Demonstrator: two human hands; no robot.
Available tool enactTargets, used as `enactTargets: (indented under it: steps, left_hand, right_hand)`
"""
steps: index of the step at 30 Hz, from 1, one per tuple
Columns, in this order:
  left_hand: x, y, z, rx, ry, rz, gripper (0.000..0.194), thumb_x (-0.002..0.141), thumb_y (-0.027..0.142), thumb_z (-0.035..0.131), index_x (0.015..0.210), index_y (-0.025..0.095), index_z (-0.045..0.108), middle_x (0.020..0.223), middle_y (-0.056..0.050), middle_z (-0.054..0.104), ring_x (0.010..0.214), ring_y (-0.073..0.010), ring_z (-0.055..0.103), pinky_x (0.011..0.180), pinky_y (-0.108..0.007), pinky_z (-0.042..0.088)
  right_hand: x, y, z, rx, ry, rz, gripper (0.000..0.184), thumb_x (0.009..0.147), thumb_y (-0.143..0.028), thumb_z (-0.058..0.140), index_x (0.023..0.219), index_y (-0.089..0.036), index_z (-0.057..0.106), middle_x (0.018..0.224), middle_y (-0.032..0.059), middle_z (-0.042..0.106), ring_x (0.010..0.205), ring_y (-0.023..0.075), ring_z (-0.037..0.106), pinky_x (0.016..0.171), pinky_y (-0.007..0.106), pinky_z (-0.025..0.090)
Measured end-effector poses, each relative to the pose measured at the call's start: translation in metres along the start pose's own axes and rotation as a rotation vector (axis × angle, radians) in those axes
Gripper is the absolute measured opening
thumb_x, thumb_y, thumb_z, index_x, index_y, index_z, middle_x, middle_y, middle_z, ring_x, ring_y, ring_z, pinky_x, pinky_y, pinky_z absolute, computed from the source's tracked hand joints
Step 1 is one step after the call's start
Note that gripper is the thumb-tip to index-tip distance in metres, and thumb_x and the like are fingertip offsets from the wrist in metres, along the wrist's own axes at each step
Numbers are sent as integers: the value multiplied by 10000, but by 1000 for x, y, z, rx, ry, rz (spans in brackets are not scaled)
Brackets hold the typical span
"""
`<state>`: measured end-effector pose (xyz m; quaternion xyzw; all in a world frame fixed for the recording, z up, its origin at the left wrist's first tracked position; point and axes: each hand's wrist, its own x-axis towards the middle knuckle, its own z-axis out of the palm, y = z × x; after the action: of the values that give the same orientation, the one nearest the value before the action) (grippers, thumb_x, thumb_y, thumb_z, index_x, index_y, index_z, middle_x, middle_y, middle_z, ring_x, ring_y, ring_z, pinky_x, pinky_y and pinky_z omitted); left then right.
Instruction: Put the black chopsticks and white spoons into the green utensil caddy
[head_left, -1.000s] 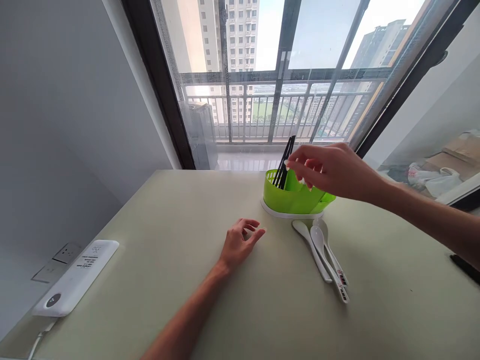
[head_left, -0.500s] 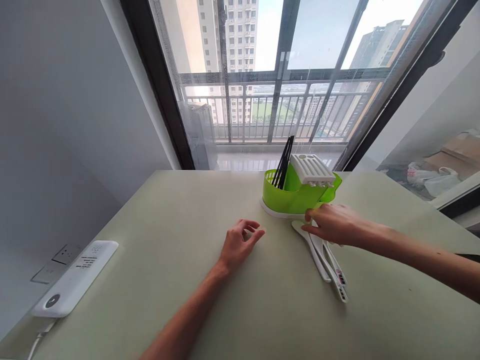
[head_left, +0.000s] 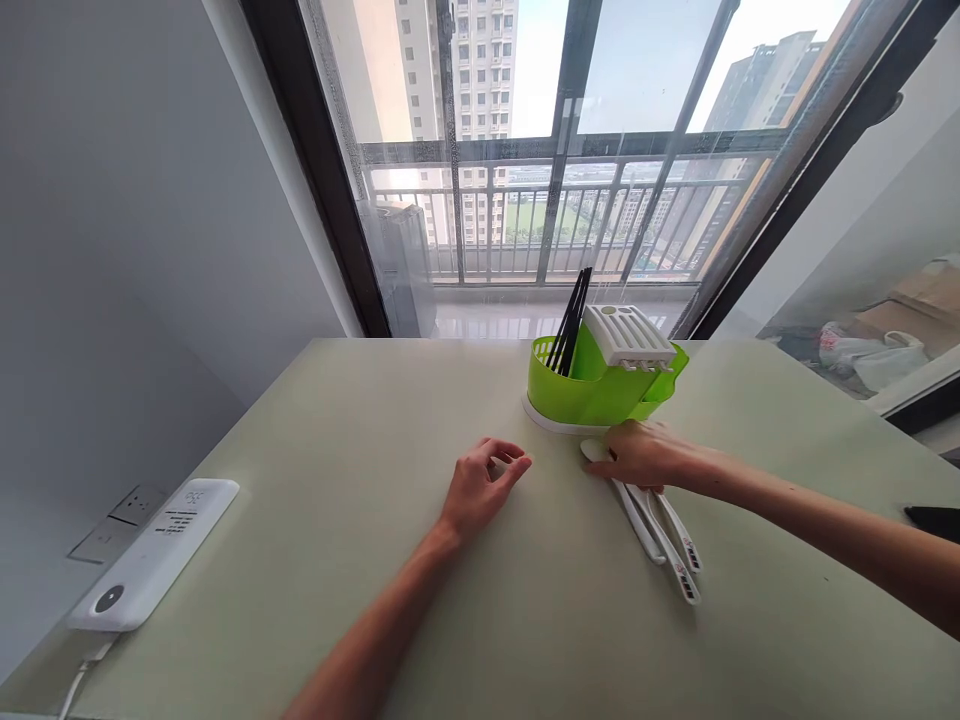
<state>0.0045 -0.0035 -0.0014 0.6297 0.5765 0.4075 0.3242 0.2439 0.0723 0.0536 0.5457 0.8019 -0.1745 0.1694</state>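
Several white spoons (head_left: 637,520) lie in a bundle on the table, their bowls toward the window and their handles fanned toward me. My right hand (head_left: 637,455) is over them from the right, closed around the bowl end, with the thumb on the left side; its other fingertips are hidden. One spoon bowl shows just left of the thumb. Just behind that hand stands a green utensil holder (head_left: 570,400) with a white slotted top and black chopsticks (head_left: 571,325) upright in its left part. My left hand (head_left: 484,485) rests on the table, fingers loosely curled and holding nothing.
A white power bank-like device (head_left: 161,555) with a display and a cable lies at the table's left edge by the wall socket (head_left: 135,508). A dark object (head_left: 934,522) sits at the right edge. The window (head_left: 555,200) is behind the table (head_left: 337,480).
My right hand has come slightly left and lower over the spoons, covering more of their bowls. The spoon handles have shifted a little. My left hand stays about where it was.
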Motion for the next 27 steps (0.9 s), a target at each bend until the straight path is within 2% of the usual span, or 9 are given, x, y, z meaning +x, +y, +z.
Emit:
enactTargets:
  steps: [4,10,13,15,18,22,25,27]
  left_hand:
    - [0,0,0,-6,-7,5,308,907,490,644,927,203,754,964,-48,745,705,-140,620,672,-271,461]
    - [0,-1,-1,4,-7,13,336,922,509,617,937,204,757,947,-39,744,655,-127,581,643,-265,453]
    - [-1,-1,0,12,-5,18,354,934,518,594,946,202,755,927,-34,740,637,-123,563,627,-261,445]
    - [-1,-1,0,16,-4,20,368,938,526,584,951,199,752,918,-33,738,644,-125,564,626,-258,443]
    - [-1,-1,0,13,-6,15,385,944,535,570,951,193,747,924,-33,735,650,-123,564,628,-255,439]
    - [0,-2,0,15,-14,11,404,950,545,547,956,193,745,935,-35,734,650,-125,563,624,-256,436]
    - [1,-4,0,17,-17,27,420,957,550,527,962,190,744,946,-40,733,660,-128,567,623,-258,436]
    - [1,-5,1,17,-17,34,426,958,552,523,963,187,744,941,-40,734,656,-127,563,623,-259,438]
  right_hand:
    - [3,-4,6,15,32,-17,471,901,-440,523,494,-206,560,524,82,659,485,202,627,564,321,452]
    - [8,-6,17,56,92,-94,230,878,-373,534,757,-200,624,601,58,672,501,192,602,525,299,412]
    - [6,-9,18,82,96,-95,225,872,-354,535,699,-214,569,584,49,641,512,193,582,523,300,391]
    - [3,-13,15,87,79,-85,299,879,-350,514,611,-218,503,553,46,610,511,190,568,513,298,372]
    - [-6,-19,4,168,37,-129,394,918,-373,458,556,-218,424,512,29,570,472,166,538,489,287,345]
    - [-28,-29,-22,438,65,-265,354,964,-428,438,675,-224,454,521,-13,589,464,143,556,503,263,393]
    - [-46,-32,-45,551,162,-362,363,964,-528,469,765,-226,506,556,-22,610,483,142,573,521,259,433]
    - [-53,-29,-57,591,284,-396,402,953,-596,484,817,-223,547,620,-5,647,503,146,596,520,262,457]
